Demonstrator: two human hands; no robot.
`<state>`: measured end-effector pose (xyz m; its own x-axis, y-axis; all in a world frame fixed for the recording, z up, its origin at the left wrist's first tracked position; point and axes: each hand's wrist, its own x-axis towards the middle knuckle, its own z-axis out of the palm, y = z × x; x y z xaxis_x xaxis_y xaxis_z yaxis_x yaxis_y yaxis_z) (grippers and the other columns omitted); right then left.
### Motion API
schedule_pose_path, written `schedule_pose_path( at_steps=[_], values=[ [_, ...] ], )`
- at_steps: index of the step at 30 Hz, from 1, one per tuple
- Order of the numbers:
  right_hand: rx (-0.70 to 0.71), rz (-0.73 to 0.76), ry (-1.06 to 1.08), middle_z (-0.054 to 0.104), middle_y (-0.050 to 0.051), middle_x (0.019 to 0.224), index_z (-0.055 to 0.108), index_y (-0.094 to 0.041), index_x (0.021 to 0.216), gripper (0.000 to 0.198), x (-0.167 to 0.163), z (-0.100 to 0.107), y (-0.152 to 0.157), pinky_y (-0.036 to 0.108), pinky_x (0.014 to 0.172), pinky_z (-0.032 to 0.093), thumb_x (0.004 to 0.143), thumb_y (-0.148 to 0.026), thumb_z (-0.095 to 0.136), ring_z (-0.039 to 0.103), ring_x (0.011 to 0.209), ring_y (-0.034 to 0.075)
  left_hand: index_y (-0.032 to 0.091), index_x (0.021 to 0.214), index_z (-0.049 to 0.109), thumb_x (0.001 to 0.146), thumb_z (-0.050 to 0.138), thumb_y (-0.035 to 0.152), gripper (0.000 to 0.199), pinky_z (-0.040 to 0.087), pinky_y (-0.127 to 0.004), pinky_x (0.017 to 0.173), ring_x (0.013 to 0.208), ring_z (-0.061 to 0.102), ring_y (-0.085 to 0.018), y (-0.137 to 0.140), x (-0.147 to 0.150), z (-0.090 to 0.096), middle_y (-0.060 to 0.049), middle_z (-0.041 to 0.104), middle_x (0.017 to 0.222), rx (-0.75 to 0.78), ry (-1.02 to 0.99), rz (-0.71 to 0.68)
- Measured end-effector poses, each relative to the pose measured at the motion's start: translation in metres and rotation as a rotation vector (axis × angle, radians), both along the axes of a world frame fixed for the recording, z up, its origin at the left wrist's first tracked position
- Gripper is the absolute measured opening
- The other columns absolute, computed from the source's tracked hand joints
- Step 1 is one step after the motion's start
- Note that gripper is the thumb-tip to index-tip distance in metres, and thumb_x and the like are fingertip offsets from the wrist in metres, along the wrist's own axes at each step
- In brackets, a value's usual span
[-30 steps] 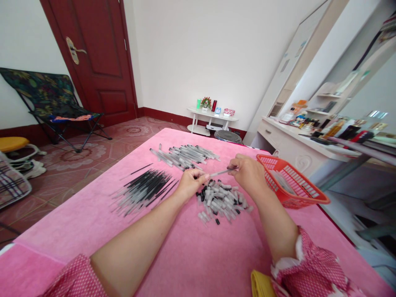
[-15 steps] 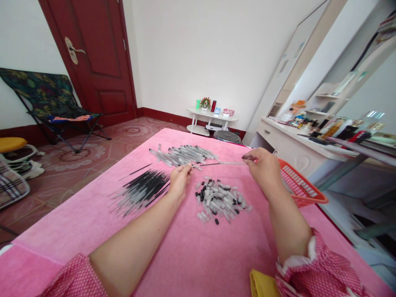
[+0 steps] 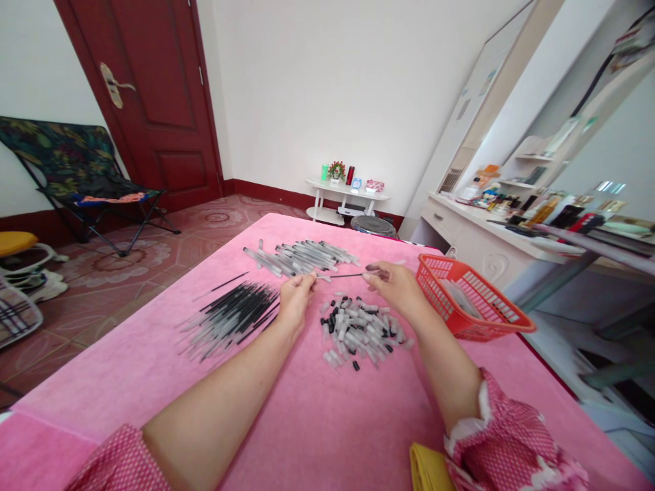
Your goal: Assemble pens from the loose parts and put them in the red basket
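Note:
Between my hands runs a thin pen refill (image 3: 346,275), its dark length level above the table. My left hand (image 3: 298,296) is closed, pinching its left end. Fingertips of my right hand (image 3: 396,286) are closed around its other end; a faint clear tube shows behind that hand, and I cannot tell whether it is a barrel. Below the refill lies a heap of clear and black pen caps (image 3: 363,331). Left of my left hand is a pile of black and clear refills (image 3: 235,314). Beyond my hands lie grey translucent pen barrels (image 3: 307,256).
Pink cloth covers the table (image 3: 327,423). An orange-red basket (image 3: 478,324) with clear pieces inside stands at its right edge. A folded yellow cloth (image 3: 430,467) lies near my right sleeve. Further off are a folding chair (image 3: 76,170), a small white stand (image 3: 348,194) and a cluttered dresser (image 3: 471,232).
My right hand has moved left along the refill, closer to my left hand, covering the clear length that showed before. My left hand stays almost in place. More of the basket shows.

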<state>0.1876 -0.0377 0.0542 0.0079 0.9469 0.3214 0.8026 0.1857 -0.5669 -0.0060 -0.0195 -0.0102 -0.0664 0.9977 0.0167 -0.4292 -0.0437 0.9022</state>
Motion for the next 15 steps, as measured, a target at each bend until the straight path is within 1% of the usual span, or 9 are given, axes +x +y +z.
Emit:
schedule_pose_path(
  at_steps=[1, 4, 6, 8, 9, 11, 13, 15],
  values=[
    [0.059, -0.009, 0.025, 0.069, 0.006, 0.076, 0.066, -0.016, 0.095, 0.029, 0.000, 0.003, -0.001, 0.025, 0.061, 0.045, 0.077, -0.036, 0.056, 0.065, 0.064, 0.017, 0.013, 0.056, 0.049, 0.068, 0.062, 0.035, 0.028, 0.011, -0.019, 0.036, 0.035, 0.022, -0.002, 0.000, 0.000, 0.000, 0.007, 0.037, 0.043, -0.001, -0.004, -0.001],
    [0.308, -0.093, 0.034, 0.068, 0.006, 0.076, 0.066, -0.017, 0.086, 0.029, 0.006, 0.018, -0.006, 0.027, 0.063, 0.045, 0.079, -0.041, 0.053, 0.062, 0.066, 0.017, 0.014, 0.057, 0.049, 0.068, 0.062, 0.036, 0.028, 0.010, -0.019, 0.036, 0.035, 0.022, -0.002, 0.001, 0.000, 0.000, 0.007, 0.038, 0.043, -0.006, -0.007, -0.008],
    [0.455, -0.203, -0.025, 0.067, 0.006, 0.076, 0.066, -0.017, 0.081, 0.029, 0.015, 0.030, -0.011, 0.028, 0.063, 0.043, 0.079, -0.042, 0.051, 0.060, 0.067, 0.018, 0.014, 0.057, 0.049, 0.069, 0.062, 0.036, 0.028, 0.010, -0.019, 0.036, 0.034, 0.021, -0.002, 0.001, 0.000, -0.001, 0.007, 0.037, 0.043, -0.008, -0.006, -0.012],
    [0.511, -0.352, -0.117, 0.067, 0.007, 0.076, 0.067, -0.018, 0.083, 0.029, 0.028, 0.041, -0.017, 0.029, 0.062, 0.042, 0.078, -0.041, 0.051, 0.058, 0.069, 0.019, 0.014, 0.057, 0.049, 0.069, 0.062, 0.036, 0.028, 0.009, -0.019, 0.036, 0.034, 0.021, -0.002, 0.001, 0.000, -0.001, 0.007, 0.036, 0.043, -0.005, -0.011, -0.015],
    [0.495, -0.441, -0.169, 0.066, 0.007, 0.076, 0.068, -0.019, 0.086, 0.029, 0.036, 0.045, -0.020, 0.029, 0.062, 0.041, 0.077, -0.041, 0.052, 0.058, 0.069, 0.019, 0.014, 0.058, 0.049, 0.069, 0.062, 0.036, 0.028, 0.009, -0.019, 0.036, 0.035, 0.021, -0.002, 0.001, 0.001, -0.001, 0.007, 0.037, 0.043, -0.003, -0.014, -0.015],
    [0.380, -0.626, -0.270, 0.066, 0.008, 0.077, 0.069, -0.023, 0.090, 0.030, 0.054, 0.053, -0.025, 0.032, 0.060, 0.039, 0.073, -0.044, 0.054, 0.057, 0.071, 0.022, 0.014, 0.058, 0.049, 0.068, 0.062, 0.036, 0.028, 0.010, -0.019, 0.037, 0.035, 0.021, -0.002, 0.000, 0.001, -0.001, 0.007, 0.037, 0.043, -0.006, -0.019, -0.008],
    [0.189, -0.767, -0.340, 0.067, 0.010, 0.082, 0.070, -0.027, 0.091, 0.034, 0.073, 0.058, -0.030, 0.035, 0.059, 0.039, 0.071, -0.049, 0.055, 0.058, 0.075, 0.027, 0.014, 0.057, 0.049, 0.068, 0.063, 0.036, 0.028, 0.010, -0.019, 0.037, 0.035, 0.021, -0.002, 0.000, 0.002, -0.001, 0.007, 0.037, 0.043, -0.013, -0.022, 0.004],
    [-0.019, -0.842, -0.377, 0.067, 0.013, 0.089, 0.071, -0.027, 0.091, 0.040, 0.089, 0.062, -0.033, 0.039, 0.059, 0.039, 0.069, -0.055, 0.054, 0.059, 0.081, 0.033, 0.014, 0.057, 0.050, 0.068, 0.063, 0.036, 0.028, 0.010, -0.019, 0.037, 0.034, 0.021, -0.002, 0.000, 0.002, -0.001, 0.007, 0.037, 0.043, -0.017, -0.025, 0.002]
  ],
)
